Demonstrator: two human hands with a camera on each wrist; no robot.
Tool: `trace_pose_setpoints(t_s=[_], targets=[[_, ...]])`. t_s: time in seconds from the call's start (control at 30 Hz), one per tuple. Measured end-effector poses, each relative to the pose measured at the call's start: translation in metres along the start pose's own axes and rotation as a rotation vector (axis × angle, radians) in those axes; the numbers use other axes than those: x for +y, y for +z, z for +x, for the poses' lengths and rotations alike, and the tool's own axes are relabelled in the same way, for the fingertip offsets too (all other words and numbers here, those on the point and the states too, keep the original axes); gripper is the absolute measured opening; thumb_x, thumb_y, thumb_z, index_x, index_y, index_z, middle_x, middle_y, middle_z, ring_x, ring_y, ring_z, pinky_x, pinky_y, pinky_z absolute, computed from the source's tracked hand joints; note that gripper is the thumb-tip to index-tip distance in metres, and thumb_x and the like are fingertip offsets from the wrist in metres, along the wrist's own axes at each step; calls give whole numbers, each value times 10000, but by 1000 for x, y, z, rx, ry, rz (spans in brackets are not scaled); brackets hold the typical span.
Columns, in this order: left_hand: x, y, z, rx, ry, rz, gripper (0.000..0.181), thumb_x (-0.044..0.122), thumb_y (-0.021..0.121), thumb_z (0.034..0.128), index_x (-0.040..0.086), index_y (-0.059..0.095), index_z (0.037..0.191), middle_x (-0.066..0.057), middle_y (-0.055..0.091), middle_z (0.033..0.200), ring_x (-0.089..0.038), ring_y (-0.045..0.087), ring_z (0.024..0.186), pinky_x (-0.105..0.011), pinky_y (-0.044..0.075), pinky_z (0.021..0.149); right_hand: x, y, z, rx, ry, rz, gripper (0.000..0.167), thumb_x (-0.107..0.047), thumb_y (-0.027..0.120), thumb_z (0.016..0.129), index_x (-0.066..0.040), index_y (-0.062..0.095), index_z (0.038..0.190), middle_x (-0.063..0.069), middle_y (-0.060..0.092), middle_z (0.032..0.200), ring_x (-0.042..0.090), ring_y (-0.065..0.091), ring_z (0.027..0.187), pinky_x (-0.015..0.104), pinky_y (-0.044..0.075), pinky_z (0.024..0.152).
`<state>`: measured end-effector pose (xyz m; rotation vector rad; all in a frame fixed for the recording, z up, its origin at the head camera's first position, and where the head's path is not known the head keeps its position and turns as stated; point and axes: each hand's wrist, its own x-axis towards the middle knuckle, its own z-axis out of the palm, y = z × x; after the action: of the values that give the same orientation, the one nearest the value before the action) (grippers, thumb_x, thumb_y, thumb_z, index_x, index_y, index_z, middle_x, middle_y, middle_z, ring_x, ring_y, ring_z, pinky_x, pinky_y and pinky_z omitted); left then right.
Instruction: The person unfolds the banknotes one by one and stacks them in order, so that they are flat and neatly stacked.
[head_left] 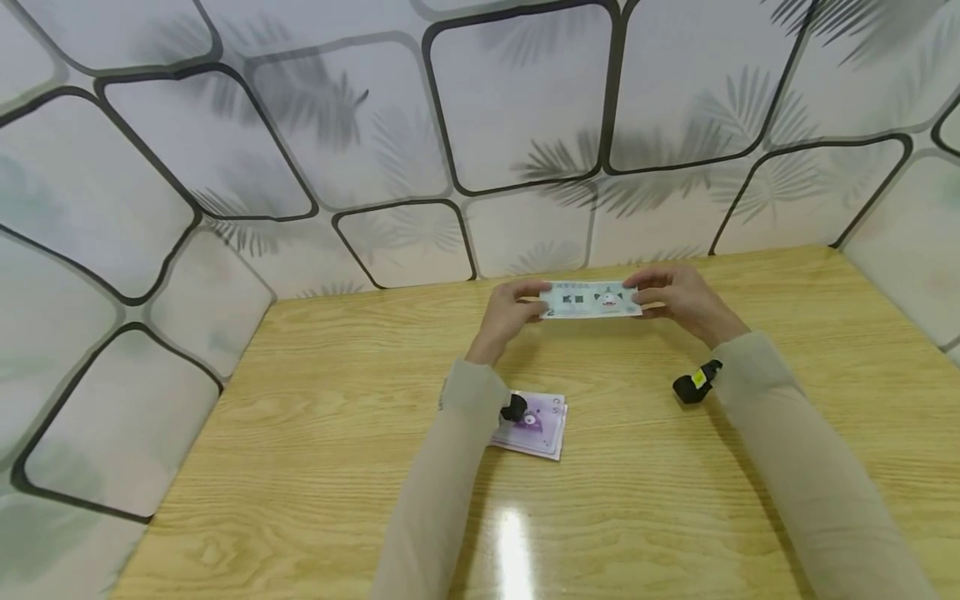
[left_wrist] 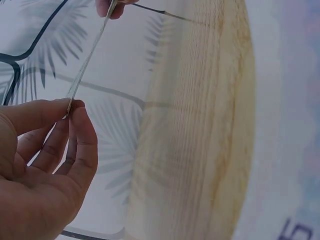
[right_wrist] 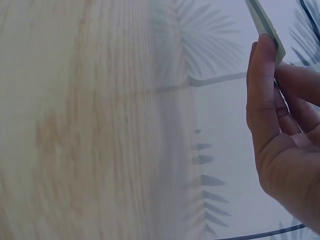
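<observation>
Between both hands a pale green play banknote (head_left: 591, 299) is stretched out above the far part of the table, its printed face with a small cartoon creature towards the head camera. The left hand (head_left: 508, 315) pinches its left end between thumb and fingers. At the opposite end, the right hand (head_left: 678, 302) pinches it the same way. Seen from the left wrist, the banknote (left_wrist: 87, 60) is nearly edge-on, and the left hand (left_wrist: 55, 150) has its fingertips on the near end. The right wrist view shows the right hand (right_wrist: 282, 115) gripping a corner of the banknote (right_wrist: 265, 22).
Purple play banknotes (head_left: 543, 429) lie stacked on the wooden table (head_left: 337, 450), partly hidden by the left sleeve and its wrist camera (head_left: 514, 407). Another black wrist camera (head_left: 696, 382) sits at the right cuff. A patterned wall covering (head_left: 525, 100) rises behind the table.
</observation>
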<state>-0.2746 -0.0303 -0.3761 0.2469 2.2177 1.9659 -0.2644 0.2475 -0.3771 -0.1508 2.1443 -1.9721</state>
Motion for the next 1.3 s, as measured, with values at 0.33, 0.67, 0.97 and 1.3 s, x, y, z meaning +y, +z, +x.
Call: trace_pose_setpoints(t_s=[0.33,0.67,0.97,1.3], targets=[[1,-9,-3,7,-29,-61,324,-145,583,945,-87,666,1253,-223,639,1283,-341,672,1060,-283,608,811,-4,7,-2,-10,-17,-36,220,39,563,1015,9,674,1203,-22,608,1097,86,626,875,251,594,786],[5,-18,-7,5,-32,-31,318,-143,600,939,-71,677,1239,-180,652,1297,-338,677,1064,-282,606,818,-12,18,-9,0,-19,-64,344,63,542,1015,153,532,1348,76,570,1221,71,637,882,286,596,848],[2,-27,-17,14,-12,-32,330,-142,607,937,-59,681,1248,-177,653,1292,-325,678,1067,-317,604,850,-15,30,-14,-25,-50,-56,398,105,528,998,206,463,1377,291,450,1398,58,666,898,284,592,864],[2,-30,-25,-3,-14,-24,333,-148,602,939,-66,670,1255,-200,646,1286,-324,678,1025,-304,604,841,-14,35,-23,-25,-38,-96,389,105,518,998,190,480,1376,305,439,1436,63,659,923,289,588,877]])
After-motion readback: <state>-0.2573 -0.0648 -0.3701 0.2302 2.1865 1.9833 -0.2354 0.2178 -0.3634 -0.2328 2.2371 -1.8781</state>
